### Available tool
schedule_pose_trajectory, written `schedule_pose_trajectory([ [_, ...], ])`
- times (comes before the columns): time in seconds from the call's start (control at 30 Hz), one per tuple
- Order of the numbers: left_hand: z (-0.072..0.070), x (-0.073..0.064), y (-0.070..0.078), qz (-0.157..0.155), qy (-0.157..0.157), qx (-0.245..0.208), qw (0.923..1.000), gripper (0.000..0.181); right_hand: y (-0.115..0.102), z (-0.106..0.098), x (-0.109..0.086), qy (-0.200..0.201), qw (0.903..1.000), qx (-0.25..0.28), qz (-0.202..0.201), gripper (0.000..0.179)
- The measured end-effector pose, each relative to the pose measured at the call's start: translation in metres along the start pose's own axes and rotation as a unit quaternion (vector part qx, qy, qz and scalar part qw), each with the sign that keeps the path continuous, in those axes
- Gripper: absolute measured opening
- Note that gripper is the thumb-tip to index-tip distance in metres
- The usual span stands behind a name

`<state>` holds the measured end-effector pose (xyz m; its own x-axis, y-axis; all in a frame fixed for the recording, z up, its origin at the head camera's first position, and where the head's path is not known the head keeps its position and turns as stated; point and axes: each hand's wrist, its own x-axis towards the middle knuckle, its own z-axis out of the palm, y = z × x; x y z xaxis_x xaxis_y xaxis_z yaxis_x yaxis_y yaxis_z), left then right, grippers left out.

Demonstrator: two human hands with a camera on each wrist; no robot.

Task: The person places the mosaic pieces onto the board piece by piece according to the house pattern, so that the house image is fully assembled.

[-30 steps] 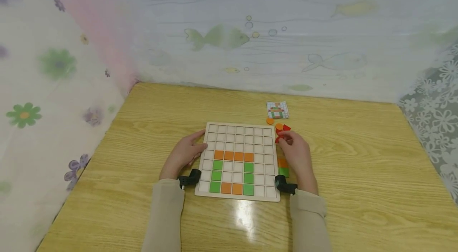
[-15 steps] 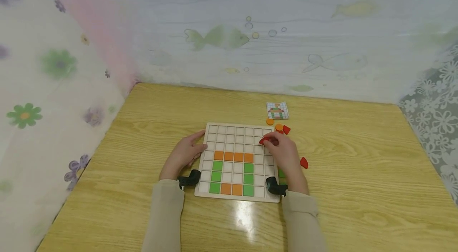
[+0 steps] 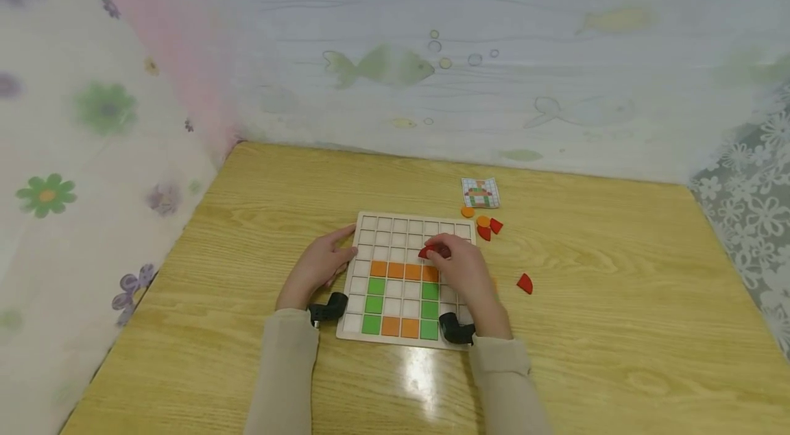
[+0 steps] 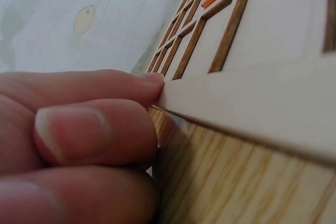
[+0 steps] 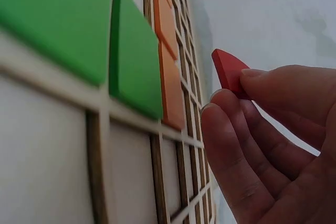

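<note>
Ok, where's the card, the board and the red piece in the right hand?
Card point(image 3: 480, 193): head view, on its printed pattern.
Board point(image 3: 411, 289): head view, on a bare square.
Red piece point(image 5: 229, 72): right wrist view, on its uncovered part.

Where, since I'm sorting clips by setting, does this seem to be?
Probably an indoor play corner, though whether at home or elsewhere I can't tell. The signs: a fish-printed backdrop, a wood-grain table, and a gridded board partly filled with green tiles and orange tiles.
</note>
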<state>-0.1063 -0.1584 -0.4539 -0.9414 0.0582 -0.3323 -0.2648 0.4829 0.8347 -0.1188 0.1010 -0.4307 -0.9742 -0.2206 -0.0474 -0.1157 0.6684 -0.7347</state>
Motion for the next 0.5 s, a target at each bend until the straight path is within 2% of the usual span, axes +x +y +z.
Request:
schedule_pose_trajectory([
  [0.5, 0.001, 0.001, -0.002, 0.000, 0.006, 0.005, 1.0000, 0.048, -0.024, 0.024, 0.000, -0.036, 0.9975, -0.016, -0.058, 0.011],
])
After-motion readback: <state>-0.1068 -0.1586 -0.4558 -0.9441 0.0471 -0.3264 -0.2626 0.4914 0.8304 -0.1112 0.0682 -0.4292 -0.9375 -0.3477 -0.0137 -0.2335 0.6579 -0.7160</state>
